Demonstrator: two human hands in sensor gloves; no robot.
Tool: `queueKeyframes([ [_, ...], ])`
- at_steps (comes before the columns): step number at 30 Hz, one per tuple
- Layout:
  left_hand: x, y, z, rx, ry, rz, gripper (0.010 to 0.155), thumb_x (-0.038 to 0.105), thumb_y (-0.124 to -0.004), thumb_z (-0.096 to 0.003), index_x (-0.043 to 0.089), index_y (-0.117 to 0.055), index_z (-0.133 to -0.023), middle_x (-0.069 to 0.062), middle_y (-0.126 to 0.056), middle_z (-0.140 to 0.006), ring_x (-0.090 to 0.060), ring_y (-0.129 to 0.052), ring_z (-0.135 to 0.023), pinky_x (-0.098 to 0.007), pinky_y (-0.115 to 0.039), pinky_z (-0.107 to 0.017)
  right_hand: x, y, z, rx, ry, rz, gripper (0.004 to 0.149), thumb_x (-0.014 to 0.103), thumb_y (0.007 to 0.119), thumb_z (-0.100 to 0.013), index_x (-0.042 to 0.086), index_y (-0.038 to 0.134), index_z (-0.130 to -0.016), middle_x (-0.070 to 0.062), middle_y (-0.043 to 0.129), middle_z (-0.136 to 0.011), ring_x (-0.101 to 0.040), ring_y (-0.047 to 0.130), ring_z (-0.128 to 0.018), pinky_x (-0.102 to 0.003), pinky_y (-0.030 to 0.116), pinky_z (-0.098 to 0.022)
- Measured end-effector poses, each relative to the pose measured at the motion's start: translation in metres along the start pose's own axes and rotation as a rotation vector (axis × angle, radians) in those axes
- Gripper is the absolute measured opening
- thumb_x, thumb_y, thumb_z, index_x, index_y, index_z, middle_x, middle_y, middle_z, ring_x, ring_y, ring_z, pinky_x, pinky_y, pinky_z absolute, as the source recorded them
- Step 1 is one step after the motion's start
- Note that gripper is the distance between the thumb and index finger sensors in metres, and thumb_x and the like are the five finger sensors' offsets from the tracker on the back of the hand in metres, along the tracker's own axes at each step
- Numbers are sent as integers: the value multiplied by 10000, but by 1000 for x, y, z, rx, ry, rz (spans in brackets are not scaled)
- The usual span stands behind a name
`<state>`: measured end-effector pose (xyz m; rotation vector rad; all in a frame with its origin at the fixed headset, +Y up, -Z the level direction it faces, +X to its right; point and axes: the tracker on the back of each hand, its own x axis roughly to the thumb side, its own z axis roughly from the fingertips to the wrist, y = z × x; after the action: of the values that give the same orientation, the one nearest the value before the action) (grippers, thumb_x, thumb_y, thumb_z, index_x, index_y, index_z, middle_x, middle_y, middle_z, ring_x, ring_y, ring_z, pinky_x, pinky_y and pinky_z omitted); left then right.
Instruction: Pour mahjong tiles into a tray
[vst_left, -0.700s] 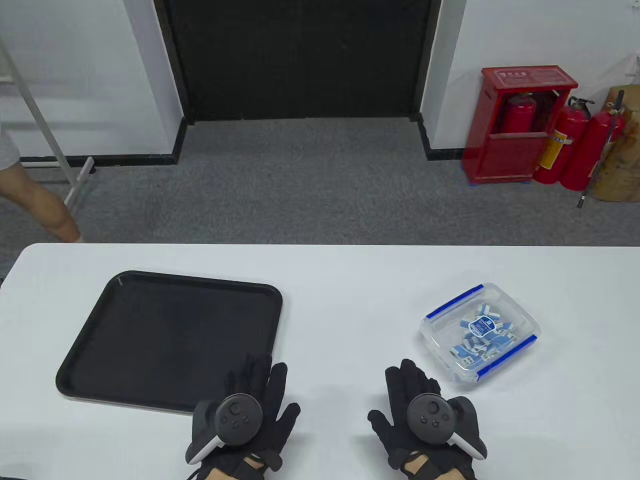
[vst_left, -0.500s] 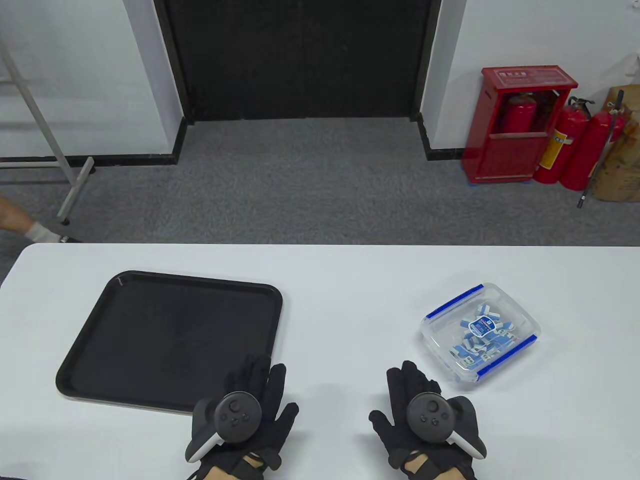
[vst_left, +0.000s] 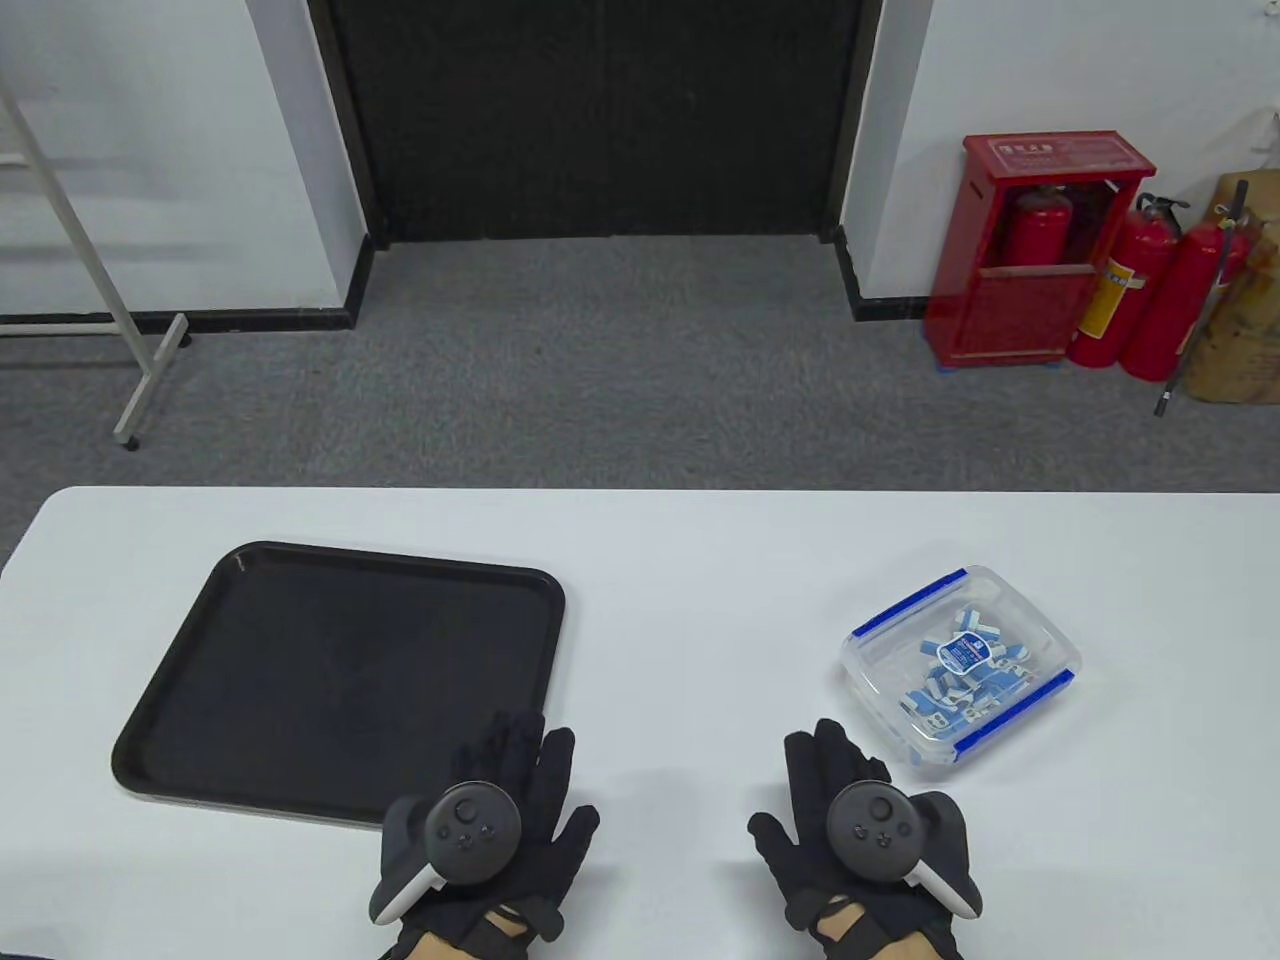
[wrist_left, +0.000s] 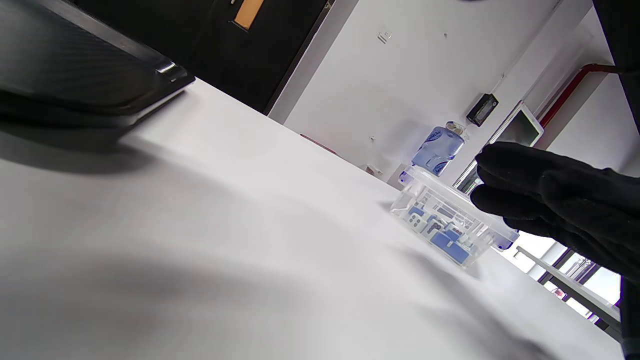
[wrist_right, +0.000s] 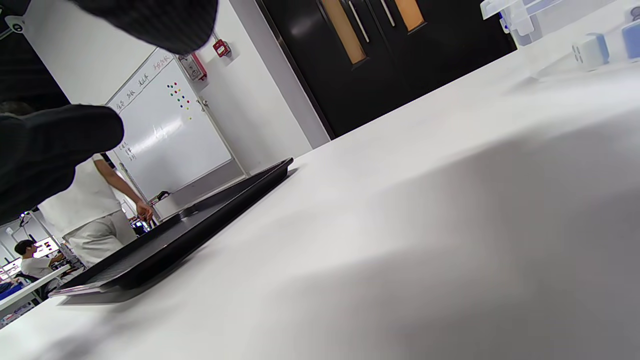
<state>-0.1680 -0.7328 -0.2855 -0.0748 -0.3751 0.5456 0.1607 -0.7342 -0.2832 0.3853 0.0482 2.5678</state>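
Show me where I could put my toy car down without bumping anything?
The white table is bare between the black tray and the clear box of tiles, and along the far edge. It is crowded near the left hand and right hand.

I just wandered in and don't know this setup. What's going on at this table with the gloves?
A person in black sensor gloves is about to tip mahjong tiles from a clear box into a black tray. Nothing has been picked up yet. The left hand is at the tray's near corner, the right hand just short of the box, both open and holding nothing. The tiles are in the box, on the table's right side; the tray has none.
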Motion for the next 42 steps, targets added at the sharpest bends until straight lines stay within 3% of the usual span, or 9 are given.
queueKeyframes([
  [8, 1, 0, 1, 2, -8, 30, 748, 579, -590, -539, 209, -313, -1126, -85, -128, -1170, -319, 72, -1043, -576, -31, -639, -13, -11, 1, -81, 43, -26, 803, 508, 684, -452, 44, 354, -1019, -328, 249, -1032, -593, 412, -926, -738, 337, -629],
  [13, 2, 0, 1, 1, -11, 49, 747, 575, -590, -541, 200, -317, -1126, -96, -138, -1168, -326, 67, -1042, -577, -32, -638, -31, -29, 5, -189, 117, -52, 796, 495, 702, -444, 25, 399, -1010, -347, 345, -1017, -584, 548, -863, -717, 457, -590],
  [24, 6, 3, 4, 6, -20, 94, 745, 566, -590, -542, 181, -331, -1126, -118, -166, -1167, -337, 55, -1042, -578, -35, -635, -98, -75, 33, -467, 418, -199, 794, 485, 716, -439, -13, 435, -990, -390, 517, -916, -495, 756, -640, -651, 616, -423],
  [33, 13, 5, 9, 7, -46, 130, 743, 563, -589, -543, 174, -339, -1126, -131, -179, -1167, -348, 45, -1042, -580, -38, -635, -135, -71, 48, -508, 619, -320, 799, 469, 713, -441, -24, 391, -982, -390, 530, -896, -464, 785, -594, -617, 649, -380],
  [42, 17, 5, 12, -7, -60, 168, 740, 555, -587, -545, 162, -348, -1125, -146, -195, -1164, -360, 33, -1042, -582, -42, -634, -146, -62, 52, -527, 681, -474, 814, 464, 700, -448, -50, 337, -965, -395, 630, -827, -423, 870, -483, -580, 716, -293],
])
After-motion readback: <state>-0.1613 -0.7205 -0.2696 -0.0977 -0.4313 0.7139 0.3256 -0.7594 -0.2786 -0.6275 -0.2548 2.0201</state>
